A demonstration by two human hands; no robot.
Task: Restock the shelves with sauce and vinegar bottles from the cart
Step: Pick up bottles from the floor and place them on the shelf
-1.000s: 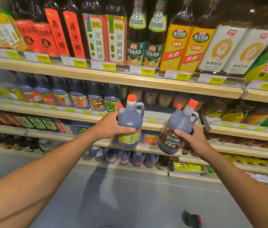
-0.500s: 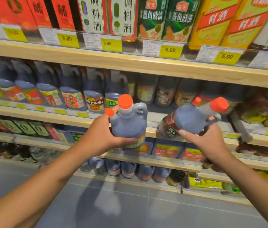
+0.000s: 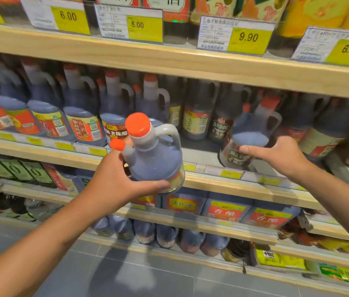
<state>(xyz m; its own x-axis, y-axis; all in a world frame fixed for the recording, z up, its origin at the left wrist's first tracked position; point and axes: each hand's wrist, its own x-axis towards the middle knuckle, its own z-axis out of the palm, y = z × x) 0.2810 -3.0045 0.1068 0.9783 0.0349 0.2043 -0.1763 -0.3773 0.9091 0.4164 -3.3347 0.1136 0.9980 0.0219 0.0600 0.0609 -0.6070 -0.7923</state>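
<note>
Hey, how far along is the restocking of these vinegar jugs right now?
Done: the middle shelf already carries a row of jugs on its left. In hand: the right hand grips a dark-label bottle at the shelf's front, tilted, not clearly set down; the left hand holds an orange-capped jug in front of the shelf. Left: seat both; bare shelf shows beside the bottle. The cart is out of view.
</note>
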